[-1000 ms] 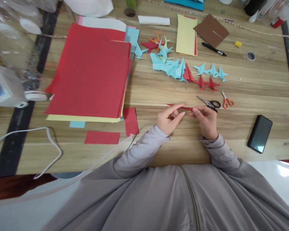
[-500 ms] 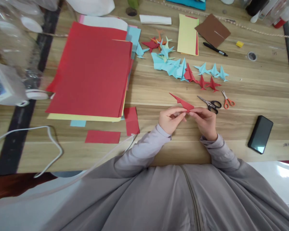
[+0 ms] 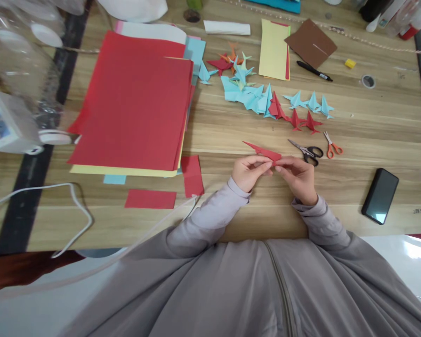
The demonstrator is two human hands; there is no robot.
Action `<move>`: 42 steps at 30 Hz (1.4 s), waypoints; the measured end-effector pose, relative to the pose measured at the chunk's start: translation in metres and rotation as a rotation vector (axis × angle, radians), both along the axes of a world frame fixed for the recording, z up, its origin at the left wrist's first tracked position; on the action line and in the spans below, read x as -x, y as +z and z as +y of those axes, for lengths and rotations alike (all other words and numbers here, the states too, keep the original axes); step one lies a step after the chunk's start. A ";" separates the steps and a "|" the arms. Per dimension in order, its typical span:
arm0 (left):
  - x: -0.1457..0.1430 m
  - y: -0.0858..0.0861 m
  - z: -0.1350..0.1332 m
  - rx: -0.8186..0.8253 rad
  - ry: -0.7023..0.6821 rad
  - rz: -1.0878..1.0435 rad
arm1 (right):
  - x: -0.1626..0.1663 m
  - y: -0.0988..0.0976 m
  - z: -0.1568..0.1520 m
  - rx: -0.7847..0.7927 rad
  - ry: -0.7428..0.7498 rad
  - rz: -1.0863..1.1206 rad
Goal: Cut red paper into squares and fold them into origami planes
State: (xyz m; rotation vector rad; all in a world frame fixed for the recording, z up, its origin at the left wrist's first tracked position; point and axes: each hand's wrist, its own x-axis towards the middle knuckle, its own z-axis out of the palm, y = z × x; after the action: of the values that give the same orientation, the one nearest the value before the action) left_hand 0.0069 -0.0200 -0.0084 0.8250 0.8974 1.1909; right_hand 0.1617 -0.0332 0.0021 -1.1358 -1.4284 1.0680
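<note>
A piece of folded red paper [image 3: 264, 152] is pinched between both hands above the table, its long thin point directed to the upper left. My left hand [image 3: 250, 172] grips its lower edge with thumb and fingers. At its right end, my right hand [image 3: 297, 176] pinches the paper, fingertips close to those of the left. Black-handled scissors [image 3: 310, 152] lie just beyond my right hand, with small orange-handled scissors [image 3: 332, 147] beside them. Farther back are folded red paper cranes [image 3: 310, 122] and light blue paper cranes [image 3: 313, 102] in short rows.
At left lies a stack of red sheets [image 3: 133, 107], with cut red strips [image 3: 150, 199] in front. A phone [image 3: 380, 196] rests at the right. Behind are a pen [image 3: 314, 70], yellow paper [image 3: 274, 51] and brown paper [image 3: 312, 43]. A white cable [image 3: 72, 206] crosses the left front.
The folded red paper has tilted flatter, its long point shifting slightly left and down. Both hands stay nearly in place, still pinching it.
</note>
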 end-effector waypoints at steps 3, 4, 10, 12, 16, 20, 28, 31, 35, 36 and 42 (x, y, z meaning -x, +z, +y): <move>0.001 0.001 -0.002 -0.136 0.028 0.108 | 0.000 -0.001 0.001 0.004 -0.007 -0.013; 0.001 0.001 -0.002 -0.178 0.036 0.130 | 0.000 -0.001 0.001 0.008 -0.022 -0.017; 0.001 0.001 -0.003 -0.388 0.091 0.236 | 0.001 -0.003 0.002 0.025 -0.075 -0.001; 0.002 0.000 -0.003 -0.439 0.099 0.263 | 0.001 -0.002 0.002 0.033 -0.076 0.022; 0.004 -0.003 -0.001 -0.488 0.075 0.347 | 0.000 0.000 0.004 0.068 -0.090 0.028; 0.005 -0.003 -0.001 -0.508 0.120 0.421 | 0.002 0.000 0.004 0.102 -0.089 0.022; 0.002 0.003 -0.006 -0.562 0.207 0.546 | 0.008 0.001 0.003 0.158 -0.097 0.136; 0.000 0.001 -0.007 -0.567 0.205 0.540 | 0.007 0.000 0.004 0.201 -0.104 0.181; -0.001 0.000 -0.008 -0.586 0.214 0.573 | 0.005 -0.001 0.004 0.267 -0.106 0.196; -0.001 0.000 -0.008 -0.586 0.208 0.574 | 0.005 -0.002 0.004 0.276 -0.107 0.199; -0.003 -0.007 -0.006 -0.427 0.071 0.312 | 0.005 -0.001 0.005 0.277 -0.073 0.260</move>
State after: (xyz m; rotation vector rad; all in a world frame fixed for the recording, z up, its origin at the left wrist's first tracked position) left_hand 0.0098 -0.0265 -0.0150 1.3612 0.9417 1.3622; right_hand 0.1568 -0.0285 0.0016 -1.1823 -1.0511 1.3376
